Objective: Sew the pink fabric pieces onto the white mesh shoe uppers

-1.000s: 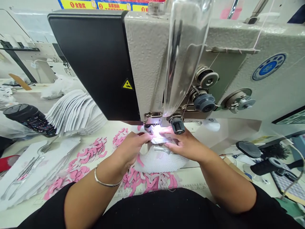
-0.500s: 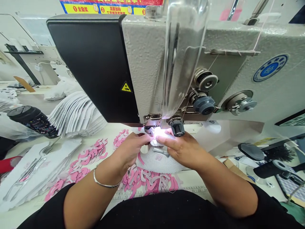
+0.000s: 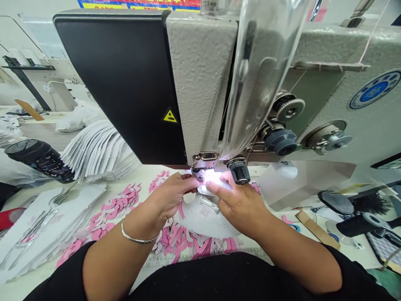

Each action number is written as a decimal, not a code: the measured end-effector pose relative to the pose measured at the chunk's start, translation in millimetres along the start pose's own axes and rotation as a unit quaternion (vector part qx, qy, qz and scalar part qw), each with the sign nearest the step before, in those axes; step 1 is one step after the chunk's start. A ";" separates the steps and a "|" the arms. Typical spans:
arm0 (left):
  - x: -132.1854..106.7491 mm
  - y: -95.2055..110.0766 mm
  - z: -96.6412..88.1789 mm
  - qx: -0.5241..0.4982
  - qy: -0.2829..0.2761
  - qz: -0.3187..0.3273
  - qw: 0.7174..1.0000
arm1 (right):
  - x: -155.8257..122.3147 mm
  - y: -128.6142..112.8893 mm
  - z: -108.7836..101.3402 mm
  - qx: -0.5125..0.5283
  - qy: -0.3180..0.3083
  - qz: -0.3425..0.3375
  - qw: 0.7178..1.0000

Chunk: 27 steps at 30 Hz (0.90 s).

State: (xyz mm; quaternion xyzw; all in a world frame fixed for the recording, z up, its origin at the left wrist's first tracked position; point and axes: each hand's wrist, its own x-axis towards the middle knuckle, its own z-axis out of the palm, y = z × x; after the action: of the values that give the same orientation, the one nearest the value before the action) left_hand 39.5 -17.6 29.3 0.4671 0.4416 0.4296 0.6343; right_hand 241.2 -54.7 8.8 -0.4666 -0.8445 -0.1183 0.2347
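A white mesh shoe upper [image 3: 205, 217] with a pink letter-like mark lies under the needle area of a sewing machine [image 3: 200, 83]. My left hand [image 3: 171, 192] pinches its left edge between thumb and fingers, close to the lit presser foot [image 3: 198, 172]. On the other side my right hand [image 3: 239, 200] grips the upper, with its thumb near the needle and fingers partly hidden behind a tension knob [image 3: 239, 171]. Bright lamp light washes out the stitching spot. A curved pink strip [image 3: 181, 210] shows at the upper's left edge.
Loose pink curved pieces [image 3: 166, 238] lie around the upper. At left are a fanned stack of white pieces [image 3: 97, 146], a black patterned bottle [image 3: 39, 159] and flat white uppers [image 3: 46, 221]. A black thread cone [image 3: 357, 223] and cardboard strip [image 3: 318, 230] lie right. A ruler tape [image 3: 153, 263] runs along the front edge.
The view has shifted slightly, so the machine head looks larger and further right. The upper has turned and slid slightly, its lower edge now nearer me. Both hands keep hold of it.
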 end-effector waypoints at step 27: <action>9.5 17.7 -38.7 0.198 -0.110 0.005 0.974 | 7.5 -8.1 4.9 0.027 0.031 0.041 0.998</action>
State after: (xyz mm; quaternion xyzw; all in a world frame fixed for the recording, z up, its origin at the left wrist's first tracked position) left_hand 2.2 3.2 38.2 0.6297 0.4430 0.2832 0.5719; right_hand 229.6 -51.5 8.5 -0.4901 -0.8201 -0.1004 0.2778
